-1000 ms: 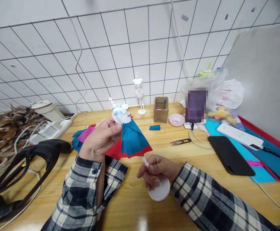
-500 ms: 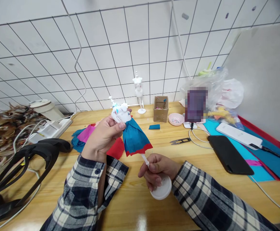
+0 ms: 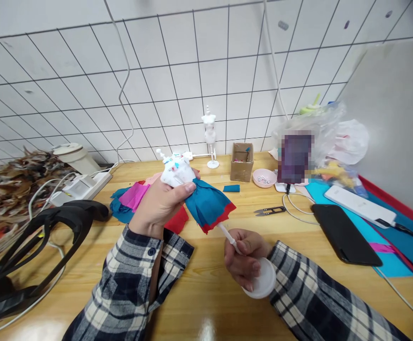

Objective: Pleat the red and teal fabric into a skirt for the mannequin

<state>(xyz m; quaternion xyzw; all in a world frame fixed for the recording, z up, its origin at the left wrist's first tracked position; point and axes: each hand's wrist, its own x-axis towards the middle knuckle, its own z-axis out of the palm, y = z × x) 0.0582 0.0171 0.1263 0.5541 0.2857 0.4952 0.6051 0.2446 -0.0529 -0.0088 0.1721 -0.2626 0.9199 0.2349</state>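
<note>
My left hand (image 3: 158, 203) is closed round the white torso of a small mannequin (image 3: 175, 171) dressed in a blue skirt with a red hem (image 3: 209, 204). The figure is tilted, with its thin white pole slanting down to the right. My right hand (image 3: 246, 255) pinches that pole and also grips the round white base disc (image 3: 261, 282) beneath it. Both hands hover over the wooden table (image 3: 199, 303). Loose pieces of pink, blue and red cloth (image 3: 135, 199) lie behind my left hand.
A second white mannequin on a stand (image 3: 210, 137), a small cardboard box (image 3: 242, 162) and a pink dish (image 3: 264, 177) stand by the tiled wall. Thread snips (image 3: 269, 211), a black phone (image 3: 345, 233) and cables lie to the right. A black headset (image 3: 39, 241) lies at left.
The dressed mannequin has tilted further, its pole now slanting more to the right. My right hand has shifted right and slightly down with the base disc.
</note>
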